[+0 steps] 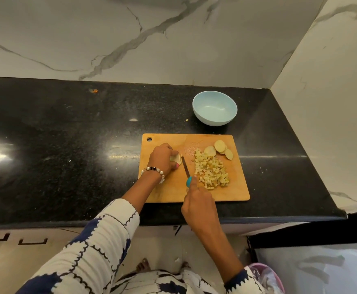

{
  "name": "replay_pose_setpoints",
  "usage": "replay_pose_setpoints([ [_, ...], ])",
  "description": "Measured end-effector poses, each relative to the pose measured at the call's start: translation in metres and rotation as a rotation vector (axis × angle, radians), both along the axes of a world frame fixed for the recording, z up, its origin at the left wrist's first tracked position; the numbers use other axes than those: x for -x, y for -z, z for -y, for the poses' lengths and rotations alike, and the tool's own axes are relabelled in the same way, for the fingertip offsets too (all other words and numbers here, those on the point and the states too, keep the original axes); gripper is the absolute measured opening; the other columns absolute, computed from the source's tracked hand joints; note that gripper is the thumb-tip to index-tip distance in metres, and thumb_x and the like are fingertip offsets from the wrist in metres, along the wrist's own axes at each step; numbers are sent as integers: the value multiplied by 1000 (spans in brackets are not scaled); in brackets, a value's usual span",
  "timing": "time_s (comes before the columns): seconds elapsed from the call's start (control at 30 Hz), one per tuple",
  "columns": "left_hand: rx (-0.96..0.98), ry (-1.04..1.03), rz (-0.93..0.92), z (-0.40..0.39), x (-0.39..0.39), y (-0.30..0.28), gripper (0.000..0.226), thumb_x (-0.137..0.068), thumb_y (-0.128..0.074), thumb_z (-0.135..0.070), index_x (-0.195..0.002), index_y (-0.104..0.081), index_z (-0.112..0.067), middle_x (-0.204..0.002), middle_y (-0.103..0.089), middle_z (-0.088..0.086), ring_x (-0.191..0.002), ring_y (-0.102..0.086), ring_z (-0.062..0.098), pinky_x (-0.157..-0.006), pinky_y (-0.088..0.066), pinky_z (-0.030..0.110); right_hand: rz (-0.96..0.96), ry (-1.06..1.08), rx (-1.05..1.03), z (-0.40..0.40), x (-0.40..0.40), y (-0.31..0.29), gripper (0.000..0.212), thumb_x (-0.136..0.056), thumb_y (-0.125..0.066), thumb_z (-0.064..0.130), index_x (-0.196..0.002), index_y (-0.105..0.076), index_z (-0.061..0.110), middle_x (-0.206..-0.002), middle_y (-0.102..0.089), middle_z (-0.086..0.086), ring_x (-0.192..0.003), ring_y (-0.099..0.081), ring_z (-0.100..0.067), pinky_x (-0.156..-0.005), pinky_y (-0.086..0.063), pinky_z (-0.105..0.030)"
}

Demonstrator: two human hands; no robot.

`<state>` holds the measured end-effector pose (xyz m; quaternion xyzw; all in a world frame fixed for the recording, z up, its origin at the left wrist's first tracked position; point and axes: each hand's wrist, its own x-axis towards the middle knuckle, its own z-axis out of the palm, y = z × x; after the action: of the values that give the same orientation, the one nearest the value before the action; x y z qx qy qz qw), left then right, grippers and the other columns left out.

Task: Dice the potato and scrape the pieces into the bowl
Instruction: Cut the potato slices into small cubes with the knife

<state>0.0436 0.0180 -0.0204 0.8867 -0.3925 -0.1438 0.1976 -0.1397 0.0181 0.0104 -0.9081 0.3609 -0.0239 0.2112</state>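
Well, her left hand (161,159) curls over a potato piece (176,159) on the wooden board (173,187); right hand (198,205) grips the knife (185,167) beside it; diced pile (211,171) and slices (220,148) further right, pale blue bowl (214,108) behind

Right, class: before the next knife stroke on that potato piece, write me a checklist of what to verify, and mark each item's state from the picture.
1. Left hand steadies the potato piece on the cutting board: ok.
2. Right hand grips the knife: ok.
3. Left fingers clear of the blade: cannot tell, they sit very close to it.
4. Diced pile out of the blade's path: ok, it lies to the right.
5. Round slices all cut: not ok, several wait at the board's far right.
6. Bowl ready behind the board: ok, empty.
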Motion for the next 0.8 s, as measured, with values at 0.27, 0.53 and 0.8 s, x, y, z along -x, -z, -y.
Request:
replay_pose_setpoints([
  [0.27, 16, -41, -4, -2, 1, -1, 53, -73, -76, -32, -122, -62, -17, -124, -59, -1, -109, -55, 17, -92, -45, 26, 13, -26, 41, 12, -29, 13, 56, -97, -30, 16, -149, -13, 3, -103, -59, -16, -84, -55, -24, -63, -29, -26],
  [0.53, 58, -48, -27, -4, 2, 1, 51, -72, -77, -31, -119, -64, -15, -121, -61, -1, -104, -57, 17, -90, -46, 26, -105, -38, 26, 2, -33, 8, 65, -94, -34, 9, -150, 0, 3, -122, -48, -20, -99, -52, -30, -71, -33, -27],
  [0.8, 92, -66, -23, -6, 5, 4, 47, -73, -76, -31, -116, -66, -15, -119, -63, 0, -101, -59, 17, -86, -48, 27, -189, -70, -63, -18, 8, -5, 66, -97, -34, 16, -150, 6, 7, -128, -44, -18, -101, -54, -31, -69, -32, -30],
])
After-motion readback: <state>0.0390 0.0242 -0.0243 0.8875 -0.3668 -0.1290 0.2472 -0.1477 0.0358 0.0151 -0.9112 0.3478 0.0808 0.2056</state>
